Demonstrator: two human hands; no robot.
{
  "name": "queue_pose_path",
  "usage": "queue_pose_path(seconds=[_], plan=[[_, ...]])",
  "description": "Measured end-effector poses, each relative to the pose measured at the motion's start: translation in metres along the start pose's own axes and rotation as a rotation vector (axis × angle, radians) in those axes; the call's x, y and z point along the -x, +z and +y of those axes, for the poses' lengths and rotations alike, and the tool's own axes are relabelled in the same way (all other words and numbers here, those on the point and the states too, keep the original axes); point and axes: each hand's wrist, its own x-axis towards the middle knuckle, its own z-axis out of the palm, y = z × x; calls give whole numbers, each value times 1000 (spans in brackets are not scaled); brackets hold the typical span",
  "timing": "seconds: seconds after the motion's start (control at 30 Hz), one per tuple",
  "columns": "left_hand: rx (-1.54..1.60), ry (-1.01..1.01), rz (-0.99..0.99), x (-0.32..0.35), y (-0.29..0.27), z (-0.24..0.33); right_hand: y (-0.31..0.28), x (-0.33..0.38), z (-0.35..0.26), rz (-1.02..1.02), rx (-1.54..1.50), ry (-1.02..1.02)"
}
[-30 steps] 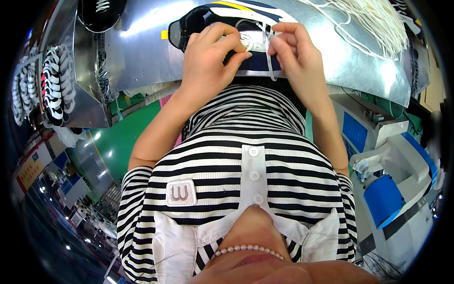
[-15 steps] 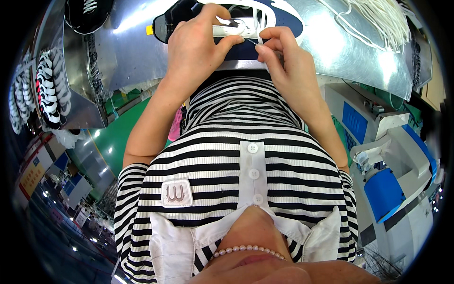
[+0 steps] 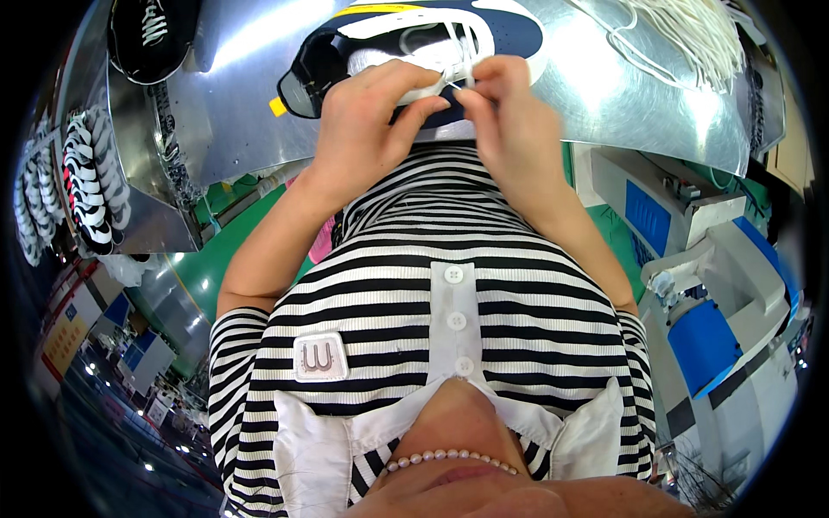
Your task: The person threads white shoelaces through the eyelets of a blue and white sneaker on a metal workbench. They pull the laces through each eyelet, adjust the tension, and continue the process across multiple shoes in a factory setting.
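Observation:
A navy, white and yellow sneaker (image 3: 516,36) lies on the metal worktop with its toe to the right and its heel to the left. A white shoelace (image 3: 467,41) crosses the front of its opening. My left hand (image 3: 373,116) is closed at the sneaker's near side, thumb and forefinger pinching the white eyelet edge. Just right of it, my right hand (image 3: 509,112) pinches a thin white end of the lace close to the left fingertips. Its outer edge is slightly blurred, and the fingers partly hide the eyelets.
The shiny metal worktop (image 3: 233,104) bears a bundle of loose white laces (image 3: 691,39) at the far right. A black shoe (image 3: 151,43) stands at the far left. Black-and-white shoes or straps hang in a stack (image 3: 86,186) at left. A white-and-blue machine (image 3: 704,345) is at right.
My left forefinger has come from inside the shoe opening to its near edge. My right hand has moved left toward the left fingertips. The sneaker appears lower in view.

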Motion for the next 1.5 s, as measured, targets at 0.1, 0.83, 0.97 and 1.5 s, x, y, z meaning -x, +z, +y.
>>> queue_pose_path(seconds=[0.1,0.83,0.97,1.5], plan=[[1,-33,-70,4,0,-4,16,-9,4,8,95,-66],[-81,315,-12,17,-2,-9,-35,-52,-11,-379,-189,9],[-56,216,-148,17,-11,-6,-69,-87,-31,34,-701,-155],[215,-418,228,1,2,-10,-11,-68,-12,-271,-467,171]])
